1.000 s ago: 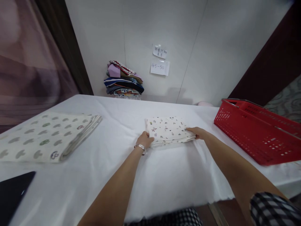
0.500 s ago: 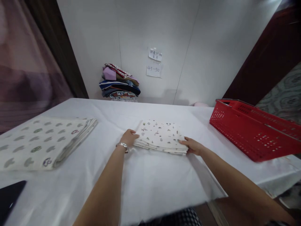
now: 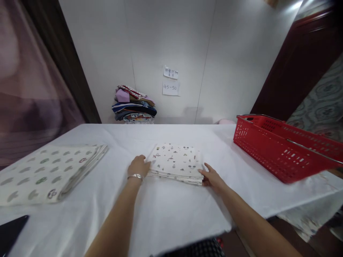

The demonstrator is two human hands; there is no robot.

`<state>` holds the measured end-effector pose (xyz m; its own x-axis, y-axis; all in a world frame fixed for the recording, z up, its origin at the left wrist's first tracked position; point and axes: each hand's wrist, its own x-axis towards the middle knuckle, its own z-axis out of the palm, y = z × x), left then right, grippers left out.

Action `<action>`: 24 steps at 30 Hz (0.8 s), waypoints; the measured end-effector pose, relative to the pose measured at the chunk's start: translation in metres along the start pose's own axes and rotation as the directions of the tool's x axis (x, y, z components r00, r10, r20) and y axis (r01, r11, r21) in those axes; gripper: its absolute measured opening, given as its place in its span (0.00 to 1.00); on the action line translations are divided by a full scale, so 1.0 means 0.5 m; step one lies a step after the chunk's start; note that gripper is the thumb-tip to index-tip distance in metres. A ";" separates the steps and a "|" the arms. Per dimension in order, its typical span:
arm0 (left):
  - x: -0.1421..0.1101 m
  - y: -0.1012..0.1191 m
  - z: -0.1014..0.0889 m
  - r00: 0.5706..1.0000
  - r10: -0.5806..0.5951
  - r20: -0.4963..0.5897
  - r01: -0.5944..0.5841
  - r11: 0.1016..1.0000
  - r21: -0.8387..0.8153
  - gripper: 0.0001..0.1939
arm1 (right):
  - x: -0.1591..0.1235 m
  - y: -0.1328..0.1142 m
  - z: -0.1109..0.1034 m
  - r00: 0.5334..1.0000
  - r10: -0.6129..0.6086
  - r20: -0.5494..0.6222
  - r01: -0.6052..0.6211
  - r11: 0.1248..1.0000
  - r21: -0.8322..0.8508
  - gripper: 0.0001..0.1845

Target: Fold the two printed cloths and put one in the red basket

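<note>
Head view: folded small-print cloth on table, left of red basket, well apart. Your right hand pinches cloth's basket-side corner; your left hand unclenched at edge farthest from basket, contact unclear. Risk: one-sided pull could skew stacked layers.

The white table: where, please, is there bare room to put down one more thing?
Bare patches of the white table show between the large folded cloth and the left hand, between the right hand and the red basket, and between the forearms, in front of the small folded cloth. The middle is crowded: both hands flank that one.
</note>
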<state>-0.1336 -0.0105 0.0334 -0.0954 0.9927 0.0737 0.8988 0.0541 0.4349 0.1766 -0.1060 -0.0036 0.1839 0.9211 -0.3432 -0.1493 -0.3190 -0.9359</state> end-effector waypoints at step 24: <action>-0.184 0.228 0.183 0.741 0.658 0.134 -0.661 0.750 -0.028 0.29 | 0.038 -0.021 -0.028 0.992 0.027 0.122 -0.046 0.986 0.158 0.45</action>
<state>0.0170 -0.0860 -0.0059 0.5776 0.7860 0.2205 0.7254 -0.6181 0.3028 0.1953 -0.0881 -0.0012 0.0598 0.9325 -0.3561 -0.3095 -0.3219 -0.8948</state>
